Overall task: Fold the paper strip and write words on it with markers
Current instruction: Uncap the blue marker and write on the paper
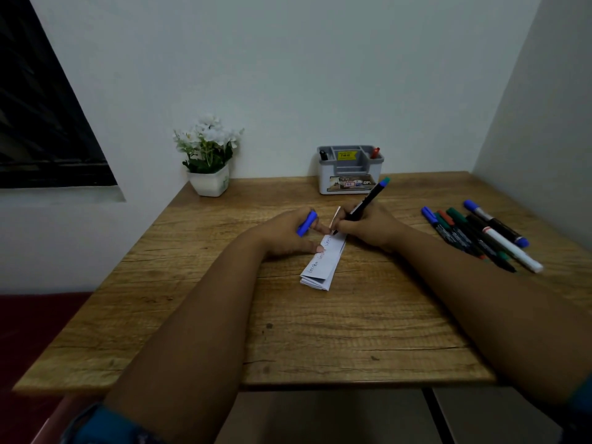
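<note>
At the centre of a wooden table (288, 331), a folded paper strip (323, 264) lies angled toward 1 o'clock, handwriting running along its top face. A person's right hand (368, 227) grips a black marker (365, 201), its tip on the strip's far end. The left hand (288, 232) pins the strip with fingertips while clasping a blue cap (306, 223). Loose markers (480, 235) lie at 3 o'clock, a grey organizer (350, 169) at 12 o'clock, a potted white flower (208, 155) at 11 o'clock.
</note>
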